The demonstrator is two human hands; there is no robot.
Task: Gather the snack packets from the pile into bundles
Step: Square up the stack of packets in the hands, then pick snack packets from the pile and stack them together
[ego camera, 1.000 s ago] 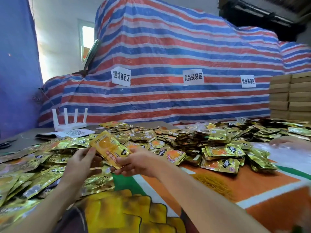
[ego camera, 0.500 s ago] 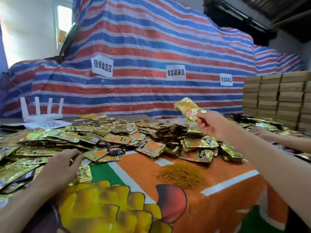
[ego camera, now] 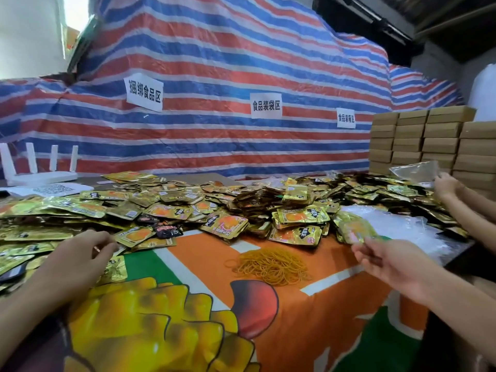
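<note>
— Where are we on the bundling?
— Early, I'd say. The pile point(ego camera: 241, 205) of gold snack packets spreads across the far half of the worktop point(ego camera: 308, 318), nearly all of it loose. I can't pick out one banded bundle lying anywhere.
— And the hands?
— My left hand point(ego camera: 77, 253) lies on the packets at the pile's near left edge, fingers loosely bent, nothing lifted. My right hand point(ego camera: 389, 261) is out over the right side, fingers fairly straight, with a blurred packet point(ego camera: 357, 230) right at its fingertips point(ego camera: 367, 251). Pinched or let go, I can't tell; it's too smeared.
— Bands ready?
— A heap of rubber bands point(ego camera: 268, 265) sits on the cloth between my hands, just in front of the pile, untouched.
— Anyone else?
— Another person's hands point(ego camera: 445, 186) at the far right hold a clear bag point(ego camera: 416, 170).
— So what's left?
— Practically everything: collect, stack, band, repeat.
</note>
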